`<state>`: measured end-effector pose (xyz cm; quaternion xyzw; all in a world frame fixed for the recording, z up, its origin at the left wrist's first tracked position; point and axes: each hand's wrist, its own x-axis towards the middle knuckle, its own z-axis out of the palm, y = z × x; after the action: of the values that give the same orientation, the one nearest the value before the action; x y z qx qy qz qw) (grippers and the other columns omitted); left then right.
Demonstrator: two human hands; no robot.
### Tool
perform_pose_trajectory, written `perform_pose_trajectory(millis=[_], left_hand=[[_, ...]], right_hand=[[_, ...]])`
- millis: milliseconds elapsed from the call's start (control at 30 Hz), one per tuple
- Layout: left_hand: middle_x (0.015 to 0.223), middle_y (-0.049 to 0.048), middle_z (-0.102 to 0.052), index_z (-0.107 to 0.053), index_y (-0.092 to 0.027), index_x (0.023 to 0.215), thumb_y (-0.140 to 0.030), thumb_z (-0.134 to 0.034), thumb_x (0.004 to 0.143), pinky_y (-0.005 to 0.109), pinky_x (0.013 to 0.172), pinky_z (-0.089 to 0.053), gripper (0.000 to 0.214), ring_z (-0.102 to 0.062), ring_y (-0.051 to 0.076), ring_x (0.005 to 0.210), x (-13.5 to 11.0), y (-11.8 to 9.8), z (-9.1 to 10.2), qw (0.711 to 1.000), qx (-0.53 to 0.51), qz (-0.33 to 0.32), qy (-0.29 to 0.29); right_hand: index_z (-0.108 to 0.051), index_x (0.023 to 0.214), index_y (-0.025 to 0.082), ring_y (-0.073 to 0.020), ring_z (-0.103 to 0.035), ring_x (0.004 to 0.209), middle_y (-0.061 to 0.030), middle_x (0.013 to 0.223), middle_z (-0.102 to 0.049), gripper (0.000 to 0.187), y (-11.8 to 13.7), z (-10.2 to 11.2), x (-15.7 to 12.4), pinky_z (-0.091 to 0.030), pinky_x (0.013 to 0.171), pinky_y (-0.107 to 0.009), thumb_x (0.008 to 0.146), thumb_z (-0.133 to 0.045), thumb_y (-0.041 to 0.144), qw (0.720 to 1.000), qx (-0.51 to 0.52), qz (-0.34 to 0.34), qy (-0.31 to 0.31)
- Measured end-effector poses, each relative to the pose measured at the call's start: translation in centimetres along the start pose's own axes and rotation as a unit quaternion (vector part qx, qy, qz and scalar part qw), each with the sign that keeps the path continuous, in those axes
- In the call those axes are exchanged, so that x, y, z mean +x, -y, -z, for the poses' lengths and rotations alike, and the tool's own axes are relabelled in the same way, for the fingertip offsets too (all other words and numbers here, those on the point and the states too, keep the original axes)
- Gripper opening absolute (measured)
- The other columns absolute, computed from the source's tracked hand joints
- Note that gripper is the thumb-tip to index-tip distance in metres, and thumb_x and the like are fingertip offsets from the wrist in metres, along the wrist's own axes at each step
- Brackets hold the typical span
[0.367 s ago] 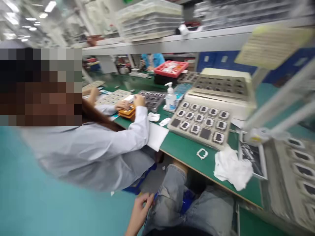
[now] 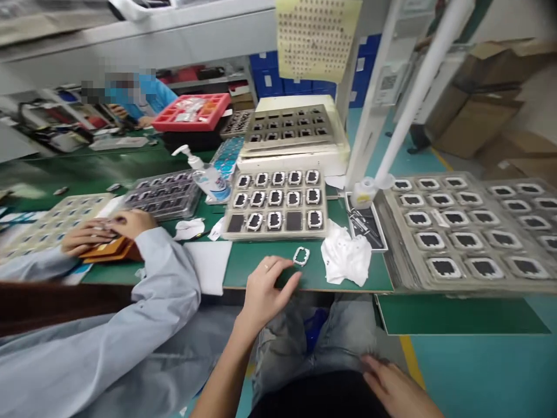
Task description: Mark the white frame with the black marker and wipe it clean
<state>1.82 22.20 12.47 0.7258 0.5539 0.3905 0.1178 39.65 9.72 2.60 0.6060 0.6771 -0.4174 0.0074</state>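
My left hand [image 2: 267, 290] hovers at the front edge of the green bench, thumb and fingers apart, holding nothing. Just beyond its fingertips lies a small white watch-case-like frame [image 2: 301, 256]. My right hand [image 2: 394, 383] is low beside my thigh, fingers stretched out and holding nothing. Behind the loose frame, a beige tray [image 2: 278, 235] holds rows of similar white frames with dark centres; two front-row pockets show only dark squares. A crumpled white cloth [image 2: 346, 254] lies to the right of the loose frame.
On the left, a co-worker's hands [image 2: 104, 232] work at an orange fixture [image 2: 107, 251]. A pump bottle [image 2: 211, 180] stands behind. At right are a white box of tools [image 2: 369, 226] and stacked trays [image 2: 456, 281]. White posts [image 2: 374, 98] rise from the bench.
My view has swung right toward the bench. My left hand has risen from beside my leg to the bench edge near the loose frame. My right hand has come into view.
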Motion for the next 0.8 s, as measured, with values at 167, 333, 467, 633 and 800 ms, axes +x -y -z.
perform_pose_trajectory(millis=[167,333,467,633,800], left_hand=[[0.124,0.0107,-0.077,-0.071,-0.024,0.146,-0.051,-0.088,0.102,0.041,0.088,-0.064,0.055,-0.079,0.033,0.110,3.2,2.1,-3.4,0.993,0.087,0.029,0.080],[0.127,0.0101,-0.076,-0.059,-0.025,0.163,-0.048,-0.083,0.105,0.041,0.090,-0.065,0.067,-0.078,0.032,0.110,2.5,3.6,-3.2,0.990,0.052,0.056,0.121],[0.131,0.0111,-0.074,-0.068,-0.028,0.151,-0.043,-0.074,0.111,0.042,0.090,-0.064,0.043,-0.076,0.033,0.117,2.2,4.0,-2.5,0.987,0.022,0.040,0.154],[0.134,0.0129,-0.075,-0.061,-0.030,0.165,-0.043,-0.070,0.113,0.041,0.088,-0.066,0.055,-0.076,0.034,0.118,1.3,4.9,-3.2,0.988,0.020,0.031,0.152],[0.133,0.0127,-0.075,-0.071,-0.031,0.152,-0.040,-0.070,0.112,0.041,0.089,-0.067,0.041,-0.076,0.035,0.119,1.1,5.2,-3.9,0.989,0.015,0.035,0.145]], right_hand=[[-0.083,0.132,0.036,-0.0226,-0.084,0.113,-0.0025,0.121,-0.087,0.027,11.6,9.0,-0.4,-0.067,0.091,-0.027,0.117,-0.061,0.042,0.957,0.073,0.232,-0.161],[-0.075,0.112,0.023,-0.0211,-0.077,0.090,-0.0038,0.102,-0.082,0.018,17.7,16.5,8.4,-0.051,0.076,-0.034,0.116,-0.058,0.025,0.842,-0.077,0.185,-0.501],[-0.076,0.117,0.021,-0.0273,-0.075,0.102,-0.0079,0.112,-0.079,0.013,18.3,18.3,14.1,-0.041,0.067,-0.038,0.112,-0.066,0.028,0.864,-0.206,0.021,-0.459],[-0.075,0.118,0.022,-0.0282,-0.073,0.112,-0.0092,0.122,-0.073,0.013,18.2,17.7,15.8,-0.038,0.063,-0.037,0.113,-0.068,0.032,0.883,-0.266,-0.049,-0.384],[-0.069,0.111,0.022,-0.0280,-0.072,0.112,-0.0079,0.119,-0.073,0.011,17.9,17.2,16.0,-0.041,0.066,-0.038,0.114,-0.068,0.033,0.876,-0.257,-0.056,-0.405]])
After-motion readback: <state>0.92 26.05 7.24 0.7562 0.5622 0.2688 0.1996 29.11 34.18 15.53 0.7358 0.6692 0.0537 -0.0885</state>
